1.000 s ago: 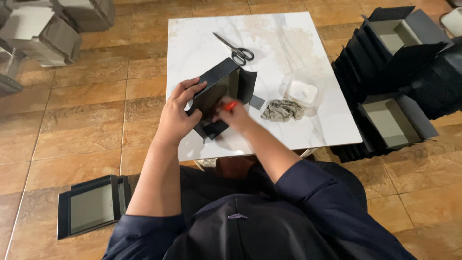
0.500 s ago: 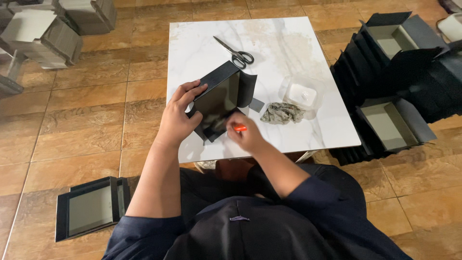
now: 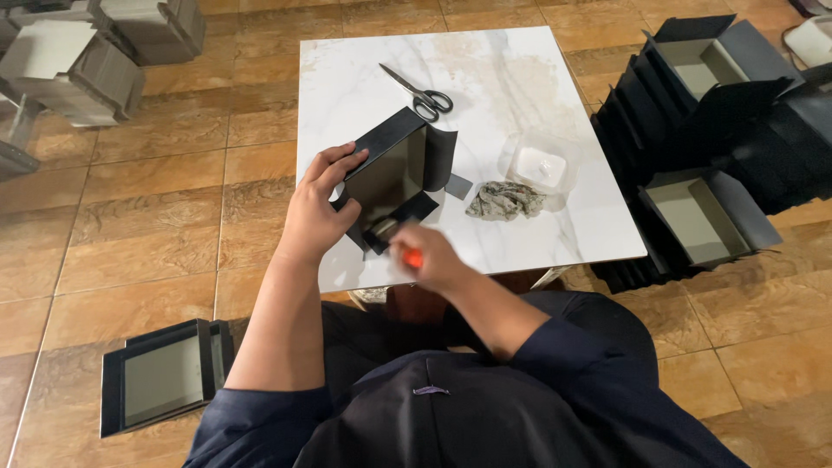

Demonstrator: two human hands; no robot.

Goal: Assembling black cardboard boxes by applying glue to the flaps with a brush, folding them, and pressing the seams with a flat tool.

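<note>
— Fingers first: what are they doing?

— Both sets are closed on something. My right hand (image 3: 429,256) is curled tight around a small orange-handled tool (image 3: 413,257) at the near edge of the marble table (image 3: 520,78). My left hand (image 3: 316,212) clamps the side of the black folding box (image 3: 394,173), thumb on top.

— Where does that box sit?

— Tilted on the table just ahead of me, open side towards my right hand. Beyond it to the right lie a crumpled grey rag (image 3: 505,199) and a clear plastic tub (image 3: 539,165); farthest off, black-handled scissors (image 3: 418,93).
</note>
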